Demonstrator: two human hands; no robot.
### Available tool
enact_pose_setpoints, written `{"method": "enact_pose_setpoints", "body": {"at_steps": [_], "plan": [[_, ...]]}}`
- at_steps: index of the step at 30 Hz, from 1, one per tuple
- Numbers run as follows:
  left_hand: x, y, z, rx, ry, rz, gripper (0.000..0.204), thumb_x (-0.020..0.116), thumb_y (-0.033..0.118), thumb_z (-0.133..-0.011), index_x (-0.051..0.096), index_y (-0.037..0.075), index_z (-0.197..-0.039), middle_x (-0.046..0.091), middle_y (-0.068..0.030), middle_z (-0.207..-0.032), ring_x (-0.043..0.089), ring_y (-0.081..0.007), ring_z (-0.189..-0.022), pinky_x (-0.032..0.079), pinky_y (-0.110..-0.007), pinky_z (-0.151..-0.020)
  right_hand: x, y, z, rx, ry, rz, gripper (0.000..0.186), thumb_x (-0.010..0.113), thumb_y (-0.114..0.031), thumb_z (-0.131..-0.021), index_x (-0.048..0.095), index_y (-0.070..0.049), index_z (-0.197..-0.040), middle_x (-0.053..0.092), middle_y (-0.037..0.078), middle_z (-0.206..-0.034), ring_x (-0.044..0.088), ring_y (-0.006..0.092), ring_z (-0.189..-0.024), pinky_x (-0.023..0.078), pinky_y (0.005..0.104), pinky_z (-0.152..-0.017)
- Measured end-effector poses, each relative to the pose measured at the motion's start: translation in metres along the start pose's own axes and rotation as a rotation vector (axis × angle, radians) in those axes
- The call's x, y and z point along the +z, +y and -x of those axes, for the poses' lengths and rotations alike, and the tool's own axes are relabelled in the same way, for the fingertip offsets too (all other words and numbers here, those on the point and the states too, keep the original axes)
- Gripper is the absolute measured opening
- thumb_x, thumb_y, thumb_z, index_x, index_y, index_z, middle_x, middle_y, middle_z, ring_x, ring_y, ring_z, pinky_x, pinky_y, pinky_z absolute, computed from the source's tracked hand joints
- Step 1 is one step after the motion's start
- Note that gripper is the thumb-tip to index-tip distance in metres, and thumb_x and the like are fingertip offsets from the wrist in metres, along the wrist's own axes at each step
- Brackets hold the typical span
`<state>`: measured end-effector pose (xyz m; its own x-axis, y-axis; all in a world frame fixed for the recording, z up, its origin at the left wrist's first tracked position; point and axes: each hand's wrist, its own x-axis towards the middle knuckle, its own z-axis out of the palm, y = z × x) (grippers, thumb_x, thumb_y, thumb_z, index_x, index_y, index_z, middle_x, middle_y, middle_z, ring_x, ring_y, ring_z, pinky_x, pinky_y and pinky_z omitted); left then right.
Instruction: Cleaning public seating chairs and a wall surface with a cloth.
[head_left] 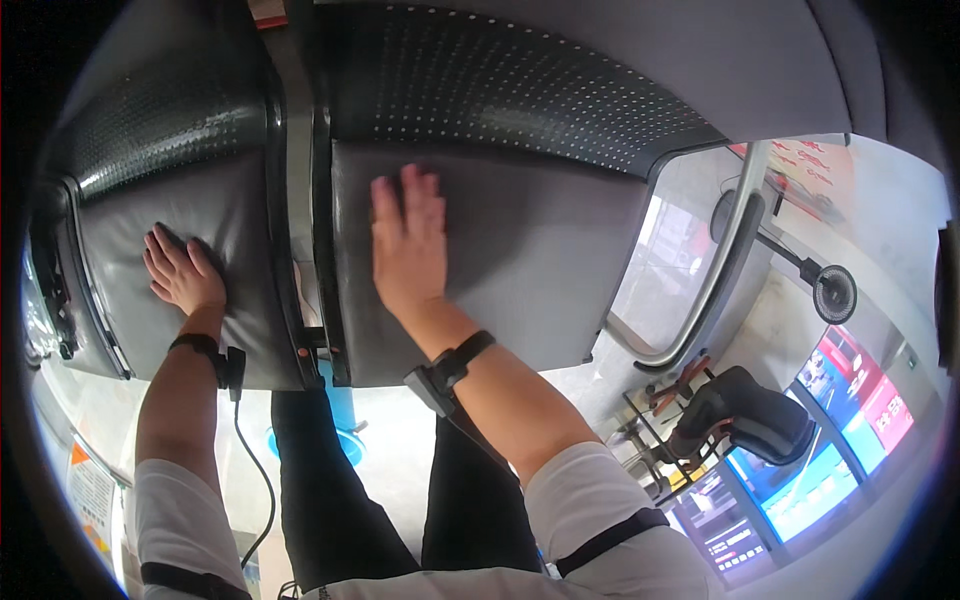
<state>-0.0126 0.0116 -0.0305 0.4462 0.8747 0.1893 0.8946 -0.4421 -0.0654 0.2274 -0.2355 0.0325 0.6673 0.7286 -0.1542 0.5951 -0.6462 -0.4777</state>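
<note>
My left hand (187,273) lies with spread fingers on the left grey padded seat (230,205) of a row of joined chairs, pressing faint creases into the cushion. Over the near-left part of the wider right grey seat (535,265) is my right hand (410,250), palm down, fingers stretched out and slightly blurred. Whether its palm touches the cushion I cannot tell. Neither hand shows anything held. Each wrist wears a black strap with a small dark box.
Black perforated backrests (500,85) rise behind the seats. A curved metal armrest (735,265) bounds the right side. Below the seats, a blue bucket (345,440) stands on the floor by my legs. Farther right are a black office chair (755,420), lit screens (800,490) and a small round fan (834,294).
</note>
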Motion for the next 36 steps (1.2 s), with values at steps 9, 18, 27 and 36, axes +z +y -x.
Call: {"method": "enact_pose_setpoints", "body": {"at_steps": [9,18,27,36], "plan": [[-0.001,0.003,-0.003,-0.015,0.002,0.016,0.065,0.028,0.055,-0.104,0.018,0.026,-0.162,0.018,-0.0015,-0.168,0.017,-0.0283,-0.153,0.016,-0.062,-0.117,-0.126,0.211,-0.003,0.158,0.231,0.224,0.051,0.045,-0.011,-0.101,0.037,-0.003,-0.150,0.033,0.023,-0.157,0.033,0.0420,-0.144,0.033,0.0458,-0.117],[0.011,-0.006,0.001,0.020,0.005,-0.035,0.065,0.027,0.056,-0.104,0.017,0.027,-0.162,0.018,-0.0012,-0.168,0.017,-0.0284,-0.153,0.017,-0.063,-0.115,-0.113,0.236,0.034,0.432,0.487,0.112,0.047,0.044,-0.015,-0.104,0.036,-0.001,-0.148,0.034,0.027,-0.154,0.039,0.0472,-0.138,0.037,0.0468,-0.113],[0.006,-0.026,-0.010,-0.056,-0.117,-0.157,0.067,0.031,0.055,-0.103,0.018,0.026,-0.161,0.019,-0.0027,-0.167,0.020,-0.0292,-0.152,0.022,-0.062,-0.115,-0.091,0.183,0.229,0.883,0.281,-0.083,0.052,0.042,-0.020,-0.106,0.029,-0.001,-0.152,0.027,0.026,-0.157,0.034,0.0461,-0.142,0.035,0.0485,-0.116],[-0.086,0.106,0.011,0.334,-0.084,0.331,0.076,0.069,0.017,-0.083,0.039,0.016,-0.153,0.029,-0.0211,-0.158,0.032,-0.0427,-0.143,0.025,-0.054,-0.118,-0.121,0.255,0.055,0.402,0.522,-0.018,0.050,0.045,-0.013,-0.103,0.034,0.007,-0.147,0.032,0.033,-0.152,0.037,0.0508,-0.137,0.033,0.0499,-0.115]]}}
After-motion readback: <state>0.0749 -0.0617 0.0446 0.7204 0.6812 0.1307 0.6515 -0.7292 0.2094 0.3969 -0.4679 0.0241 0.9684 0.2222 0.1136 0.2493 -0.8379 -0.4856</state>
